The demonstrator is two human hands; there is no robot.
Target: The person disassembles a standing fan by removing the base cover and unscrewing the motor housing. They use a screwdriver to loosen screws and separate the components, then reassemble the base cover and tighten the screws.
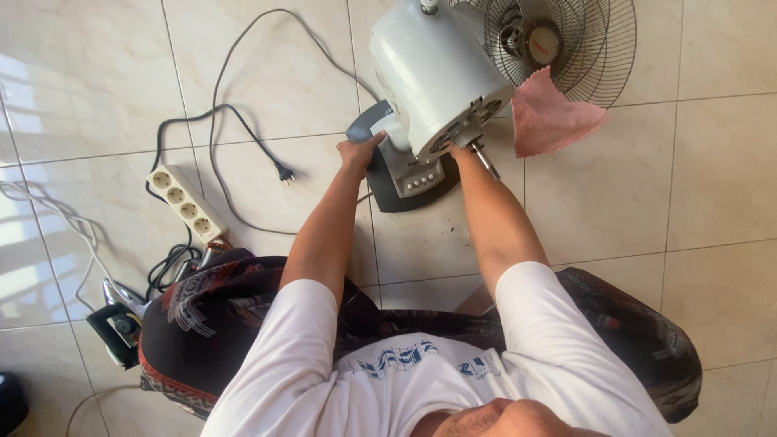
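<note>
A white fan motor housing (429,73) stands on its dark grey base (405,190) on the tiled floor, with the bare motor shaft (486,159) pointing toward me. My left hand (358,151) grips the edge of the base at its left side. My right hand (460,154) is under the front of the motor, mostly hidden by the housing, right beside the shaft. What it grips cannot be seen. The wire fan guard (566,44) lies behind the motor, and a pink cloth (550,117) rests against it.
A white power strip (186,204) lies to the left, with a black cord and loose plug (283,172) beside it. White cables (57,218) and a clothes iron (117,316) sit at the far left. My knees in dark patterned cloth fill the foreground.
</note>
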